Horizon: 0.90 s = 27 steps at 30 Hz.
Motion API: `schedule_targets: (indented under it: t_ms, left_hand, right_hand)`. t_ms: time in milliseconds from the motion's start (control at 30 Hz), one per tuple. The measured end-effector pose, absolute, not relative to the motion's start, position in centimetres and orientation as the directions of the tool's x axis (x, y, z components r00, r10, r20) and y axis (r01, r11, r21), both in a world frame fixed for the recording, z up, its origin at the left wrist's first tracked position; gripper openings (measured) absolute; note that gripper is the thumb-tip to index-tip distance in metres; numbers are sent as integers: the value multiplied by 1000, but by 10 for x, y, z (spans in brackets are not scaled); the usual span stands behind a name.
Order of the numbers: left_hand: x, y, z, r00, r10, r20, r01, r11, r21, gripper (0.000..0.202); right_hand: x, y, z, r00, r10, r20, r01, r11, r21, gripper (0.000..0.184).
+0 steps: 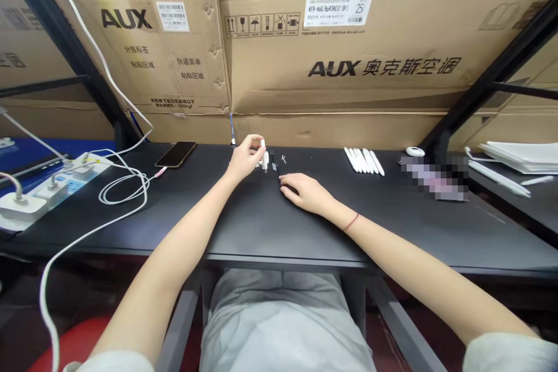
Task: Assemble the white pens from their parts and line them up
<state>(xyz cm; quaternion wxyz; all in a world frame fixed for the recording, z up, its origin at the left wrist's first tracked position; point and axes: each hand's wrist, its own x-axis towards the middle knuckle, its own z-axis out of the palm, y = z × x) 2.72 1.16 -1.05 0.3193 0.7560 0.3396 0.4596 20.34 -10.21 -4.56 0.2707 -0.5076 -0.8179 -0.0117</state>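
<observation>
My left hand (246,158) is raised a little over the black table (261,221), its fingers pinched round a small white pen-like tube (263,151) held upright. Just right of it, several tiny dark and white parts (274,161) lie on the tabletop. My right hand (300,190) rests palm down on the table, fingers loosely curled toward those parts; whether anything is under the fingertips is hidden. A red string circles my right wrist.
A row of white pens (364,160) lies at the right, with a white round object (415,151) beyond. A black phone (175,154) and coiled white cable (124,186) lie at the left by power strips (47,186). Cardboard boxes (340,52) wall the back.
</observation>
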Motion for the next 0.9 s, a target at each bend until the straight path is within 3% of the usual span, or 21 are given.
schedule_targets:
  t_ms: [233, 533, 600, 667, 767, 900]
  left_hand:
    - [30, 9, -8, 332, 808, 487, 192, -564, 803, 21]
    - [33, 8, -8, 420, 845, 332, -7, -363, 932, 37]
    - [34, 8, -9, 442, 845, 303, -43, -317, 947, 37]
    - [36, 6, -10, 493, 828, 268, -60, -275, 960, 35]
    - [39, -1, -11, 594, 767, 244, -57, -262, 963, 37]
    - [42, -14, -7, 666, 698, 263, -62, -299, 952, 41]
  right_hand:
    - [194, -137, -40, -334, 863, 378, 916, 392, -86, 20]
    - [196, -128, -27, -335, 911, 239, 935, 352, -30, 34]
    - [200, -124, -19, -341, 901, 266, 914, 385, -131, 31]
    - [204, -118, -6, -298, 886, 354, 849, 416, -326, 21]
    - [209, -105, 18, -82, 841, 534, 647, 453, -613, 8]
    - [206, -90, 35, 126, 770, 625, 514, 488, -705, 16]
